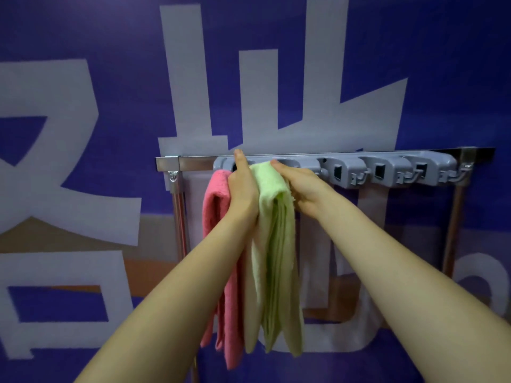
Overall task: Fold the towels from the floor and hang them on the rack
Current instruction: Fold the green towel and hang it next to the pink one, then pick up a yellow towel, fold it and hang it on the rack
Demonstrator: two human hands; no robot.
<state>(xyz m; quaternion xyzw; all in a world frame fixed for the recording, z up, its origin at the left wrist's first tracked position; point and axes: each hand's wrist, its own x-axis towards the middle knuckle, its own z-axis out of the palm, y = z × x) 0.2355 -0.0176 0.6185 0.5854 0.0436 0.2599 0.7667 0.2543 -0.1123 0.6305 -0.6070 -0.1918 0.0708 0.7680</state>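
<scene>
Green towel (276,258), folded into several long layers, hangs between two bare forearms that reach in from the lower edge. Its top lies at the rack and its loose ends fall well below the wrists. We see a soft, napped cloth, pale lime on the inner folds and nearly cream on the outer face, with stacked edges showing down its front.

The left grip (243,189) sits against the towel's left edge, thumb pointing straight up onto the grey holder. Its fingers are hidden behind the hand, so we cannot tell whether they hold anything. The right grip (301,189) is on the towel's right side, fingers curled over the top of the fold and holding it there.

Just beside the green cloth, a pink towel (214,205) of the same fluffy weave hangs in long folds, partly crossed by the left forearm.

Behind the hands runs the rack (387,168), a grey moulded plastic strip of blocky clamps with square openings and small hooks. The hands and both towels cover its left end. It is fixed on a bright, flat steel rail (193,163), with a shiny round post (181,217) below each end.

Farthest back we see a purple wall banner (83,37) with large white characters and an orange-brown patch low down.
</scene>
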